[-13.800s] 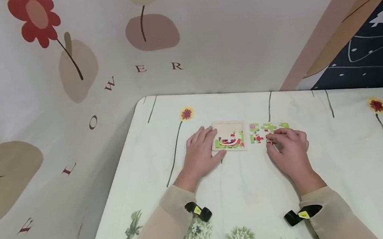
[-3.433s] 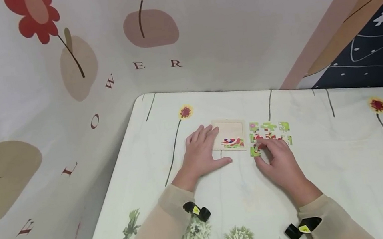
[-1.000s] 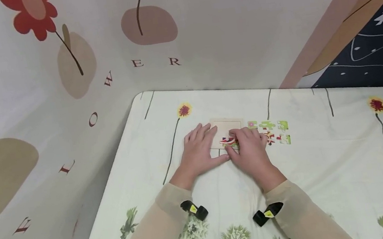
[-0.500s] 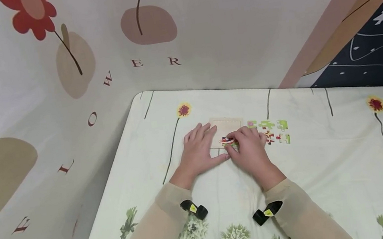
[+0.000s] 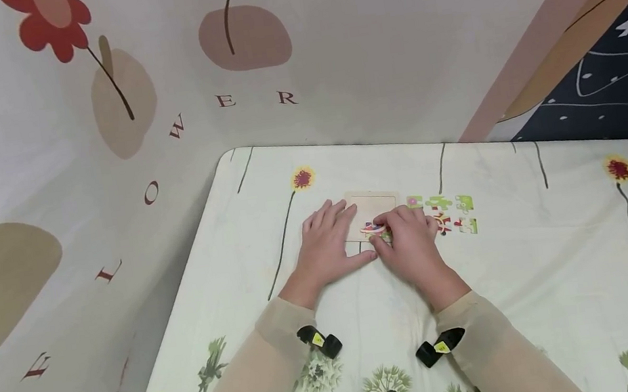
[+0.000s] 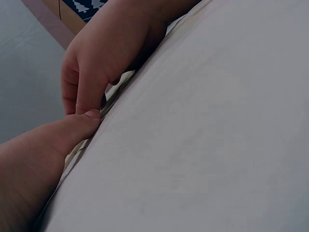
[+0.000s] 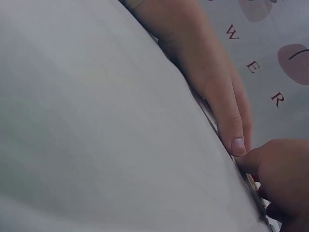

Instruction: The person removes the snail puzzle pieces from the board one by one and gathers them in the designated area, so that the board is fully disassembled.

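Note:
A square wooden puzzle tray (image 5: 370,193) lies on the table, its upper part bare wood. My left hand (image 5: 323,244) rests along its left side with fingers spread, thumb stretched along the front edge. At the tray's lower edge, my right hand (image 5: 409,243) pinches a colourful puzzle piece (image 5: 372,228) between thumb and forefinger; my palm covers the tray's lower right corner. In the left wrist view, the left thumb (image 6: 82,126) meets the right fingertips, and the piece is hidden. Loose puzzle pieces (image 5: 439,203) lie in rows to the right, partly covered by my right hand.
A white cloth printed with flowers covers the table (image 5: 560,256). Behind and to the left stands a pale wall (image 5: 380,68) with printed letters and flowers. Each sleeve carries a wrist camera, such as the black left one (image 5: 320,341).
The tray holds fewer pieces than 13.8 s ago. My right hand has moved left from the loose pieces to the tray and stayed there this last second. My left hand has barely moved.

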Demonstrator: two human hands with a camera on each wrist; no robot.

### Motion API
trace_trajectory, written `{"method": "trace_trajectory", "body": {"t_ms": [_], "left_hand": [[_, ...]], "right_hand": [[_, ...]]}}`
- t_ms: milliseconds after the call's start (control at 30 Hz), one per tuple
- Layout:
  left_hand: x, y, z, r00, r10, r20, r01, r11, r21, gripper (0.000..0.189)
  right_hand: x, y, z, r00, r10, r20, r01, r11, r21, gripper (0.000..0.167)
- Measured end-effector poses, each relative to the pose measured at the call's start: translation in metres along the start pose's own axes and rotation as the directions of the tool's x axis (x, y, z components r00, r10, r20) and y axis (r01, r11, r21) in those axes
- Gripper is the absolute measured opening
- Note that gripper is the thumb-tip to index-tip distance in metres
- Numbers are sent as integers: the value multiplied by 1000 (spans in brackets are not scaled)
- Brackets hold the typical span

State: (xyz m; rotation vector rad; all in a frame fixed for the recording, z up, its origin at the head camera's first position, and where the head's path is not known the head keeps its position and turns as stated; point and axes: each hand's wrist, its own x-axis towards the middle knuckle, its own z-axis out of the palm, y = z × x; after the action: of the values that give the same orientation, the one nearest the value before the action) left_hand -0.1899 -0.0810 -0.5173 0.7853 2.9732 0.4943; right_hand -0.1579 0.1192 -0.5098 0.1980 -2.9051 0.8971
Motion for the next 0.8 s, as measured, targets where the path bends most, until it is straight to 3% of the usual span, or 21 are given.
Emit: {"method": "trace_trajectory", "body": {"t_ms": [300, 800], "left_hand": [[-1, 1, -2, 1000, 12, -4, -12, 1000, -12, 104], [-1, -1, 0, 1000, 9, -4, -10, 1000, -8, 104]], "right_hand": [[-1, -3, -1, 1000, -4, -14, 4, 999, 48, 30], [-3, 1, 0, 986, -141, -85, 143, 990, 16, 31]]}}
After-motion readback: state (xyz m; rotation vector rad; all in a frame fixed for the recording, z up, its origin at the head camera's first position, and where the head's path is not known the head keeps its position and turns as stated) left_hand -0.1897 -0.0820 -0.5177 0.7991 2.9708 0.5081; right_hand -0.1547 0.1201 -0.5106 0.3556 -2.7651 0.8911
